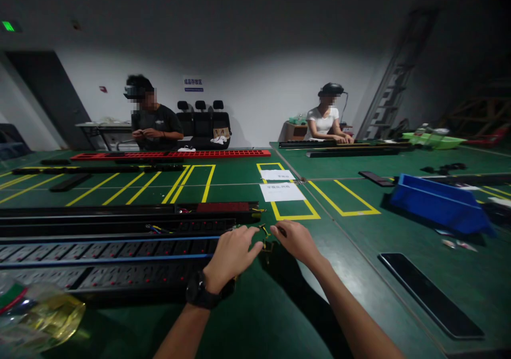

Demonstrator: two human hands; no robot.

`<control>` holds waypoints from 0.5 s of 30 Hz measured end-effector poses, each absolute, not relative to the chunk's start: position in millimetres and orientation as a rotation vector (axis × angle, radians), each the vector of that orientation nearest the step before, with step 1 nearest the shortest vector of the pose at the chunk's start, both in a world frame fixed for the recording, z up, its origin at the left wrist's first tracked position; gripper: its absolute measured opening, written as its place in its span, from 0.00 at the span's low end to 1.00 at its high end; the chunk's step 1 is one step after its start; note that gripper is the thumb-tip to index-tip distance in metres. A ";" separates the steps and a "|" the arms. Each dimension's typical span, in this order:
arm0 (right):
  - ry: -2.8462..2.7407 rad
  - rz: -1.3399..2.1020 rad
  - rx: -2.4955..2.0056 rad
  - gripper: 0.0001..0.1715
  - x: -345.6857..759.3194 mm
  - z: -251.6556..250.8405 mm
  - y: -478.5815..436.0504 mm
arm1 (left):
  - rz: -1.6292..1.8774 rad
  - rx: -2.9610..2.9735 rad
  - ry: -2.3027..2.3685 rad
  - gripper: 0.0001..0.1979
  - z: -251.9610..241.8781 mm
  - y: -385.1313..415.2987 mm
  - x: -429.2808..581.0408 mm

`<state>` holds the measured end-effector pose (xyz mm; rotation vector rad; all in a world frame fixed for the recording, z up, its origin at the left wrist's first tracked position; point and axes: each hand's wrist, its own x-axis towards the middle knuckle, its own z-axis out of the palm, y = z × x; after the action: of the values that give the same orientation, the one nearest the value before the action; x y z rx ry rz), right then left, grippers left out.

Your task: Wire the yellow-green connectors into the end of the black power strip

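My left hand (pixel 233 252), with a black watch on its wrist, reaches over the right ends of the power strips. Its thumb and index finger are apart, with no object visible between them. My right hand (pixel 296 241) is opposite, its fingers curled inward; what they hold, if anything, is hidden. Short yellow-green wires (pixel 265 233) stick up in the gap between both hands, close to the fingertips. Rows of dark sockets with red dots fill a blue-edged power strip (pixel 115 250). Behind it, a black rail (pixel 88 213) has loose coloured wires.
At right lie a phone (pixel 431 295) and a blue bin (pixel 441 204). A bottle of yellow liquid (pixel 43 316) is at the near left. Paper labels (pixel 281 192) lie ahead. Two people (pixel 157 122) work across the green table, near a red rail (pixel 171 155).
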<state>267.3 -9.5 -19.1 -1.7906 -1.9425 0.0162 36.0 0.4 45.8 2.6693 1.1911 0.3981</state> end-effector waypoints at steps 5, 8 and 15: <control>-1.907 -0.002 -1.784 0.25 268.3 -23.7 -8.5 | 0.590 2.404 1.274 0.14 45.0 -37.4 -2.0; -1.915 0.020 -1.769 0.26 261.2 -16.0 -11.1 | 0.762 2.346 1.236 0.12 26.5 -63.6 -20.2; -1.759 0.357 -1.508 0.34 238.7 9.4 -70.9 | 0.890 2.483 1.109 0.09 -18.7 -91.9 -49.3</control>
<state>238.7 -70.9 9.4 -1.5081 -1.7589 0.3566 -49.3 -91.9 -18.7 2.4826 1.1094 0.8897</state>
